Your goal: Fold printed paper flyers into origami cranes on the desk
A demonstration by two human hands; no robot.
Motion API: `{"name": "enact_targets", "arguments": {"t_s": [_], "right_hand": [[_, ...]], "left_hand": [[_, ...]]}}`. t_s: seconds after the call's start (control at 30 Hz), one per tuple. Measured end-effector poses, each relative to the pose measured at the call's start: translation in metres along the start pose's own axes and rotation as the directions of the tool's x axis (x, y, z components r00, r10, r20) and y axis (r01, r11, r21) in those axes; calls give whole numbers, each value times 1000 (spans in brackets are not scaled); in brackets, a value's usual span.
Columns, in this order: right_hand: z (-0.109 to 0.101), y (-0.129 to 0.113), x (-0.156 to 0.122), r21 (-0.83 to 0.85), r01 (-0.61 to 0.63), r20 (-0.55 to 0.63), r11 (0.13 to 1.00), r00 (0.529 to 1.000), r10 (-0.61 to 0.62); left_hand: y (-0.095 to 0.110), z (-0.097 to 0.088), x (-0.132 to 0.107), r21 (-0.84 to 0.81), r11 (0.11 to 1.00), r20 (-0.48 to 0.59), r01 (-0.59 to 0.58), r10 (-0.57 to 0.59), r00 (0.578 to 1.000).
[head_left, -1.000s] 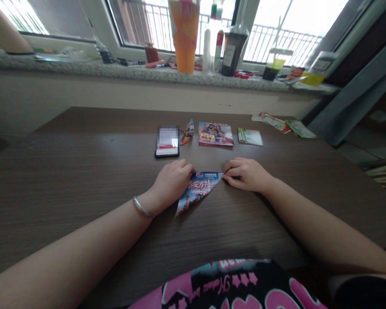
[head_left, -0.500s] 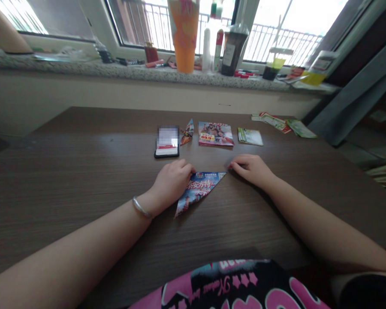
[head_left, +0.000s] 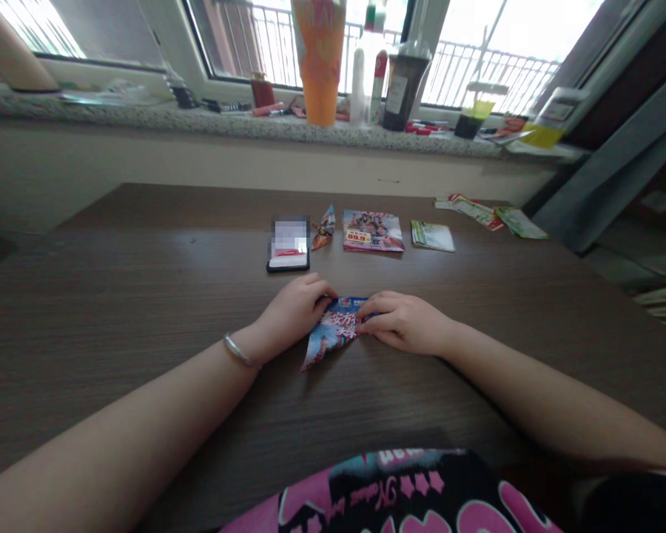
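A printed sheet folded into a triangle (head_left: 333, 333), blue with red and white lettering, lies on the table in front of me. My left hand (head_left: 297, 303), with a silver bangle at its wrist, is closed on the paper's upper left corner, thumb and fingers together. Over the right corner lies my right hand (head_left: 405, 320), its fingers bent onto the paper and covering that tip. The lower point of the triangle sticks out towards me, lifted slightly off the wood.
Beyond my hands on the brown table (head_left: 160, 296) are a phone (head_left: 288, 255), a small folded paper piece (head_left: 324, 228), a stack of flyers (head_left: 373, 231) and green-white packets (head_left: 433, 235). More packets (head_left: 474, 211) lie far right. Cups, including an orange one (head_left: 320, 66), stand on the windowsill (head_left: 227, 126).
My right hand has moved left from beside the triangle onto its right corner. My left hand has stayed at the upper left corner, holding the paper.
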State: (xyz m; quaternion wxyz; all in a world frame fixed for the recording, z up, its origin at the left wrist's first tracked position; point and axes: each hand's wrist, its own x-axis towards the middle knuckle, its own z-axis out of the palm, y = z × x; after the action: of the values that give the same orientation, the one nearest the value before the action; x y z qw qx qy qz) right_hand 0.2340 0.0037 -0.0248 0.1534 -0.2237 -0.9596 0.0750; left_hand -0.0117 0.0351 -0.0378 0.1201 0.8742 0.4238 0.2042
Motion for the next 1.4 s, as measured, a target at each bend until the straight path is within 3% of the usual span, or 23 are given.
{"name": "enact_targets", "arguments": {"t_s": [0.07, 0.17, 0.27, 0.33, 0.43, 0.53, 0.67, 0.93, 1.4], "right_hand": [[-1, -4, 0, -66, -10, 37, 998, 999, 13], [-1, -12, 0, -223, -71, 81, 972, 992, 92], [0, -20, 2, -349, -167, 84, 922, 975, 208], [-2, -23, 3, -372, -188, 87, 909, 968, 236], [-6, -25, 4, -372, -207, 79, 905, 964, 253], [-10, -24, 5, -359, -222, 62, 906, 963, 261], [-13, -22, 4, -336, -221, 57, 915, 965, 255], [-14, -20, 4, -355, -270, 35, 895, 953, 302], [-14, -18, 6, -374, -280, 13, 884, 952, 307]], "left_hand": [[-8, -1, 2, -160, 986, 16, 38, -36, 999], [-17, -5, 3, -384, 907, -10, 175, -193, 981], [-15, -12, 2, -445, 882, -111, 154, -225, 968], [-9, -18, -1, -358, 933, -182, 48, -120, 976], [7, -25, -5, -59, 984, -205, -167, 152, 967], [22, -25, -8, 213, 926, -91, -311, 336, 938], [31, -19, -8, 317, 847, 19, -427, 444, 896], [27, -16, -7, 328, 834, 69, -443, 446, 892], [35, -15, -9, 361, 855, 117, -373, 355, 927]]}}
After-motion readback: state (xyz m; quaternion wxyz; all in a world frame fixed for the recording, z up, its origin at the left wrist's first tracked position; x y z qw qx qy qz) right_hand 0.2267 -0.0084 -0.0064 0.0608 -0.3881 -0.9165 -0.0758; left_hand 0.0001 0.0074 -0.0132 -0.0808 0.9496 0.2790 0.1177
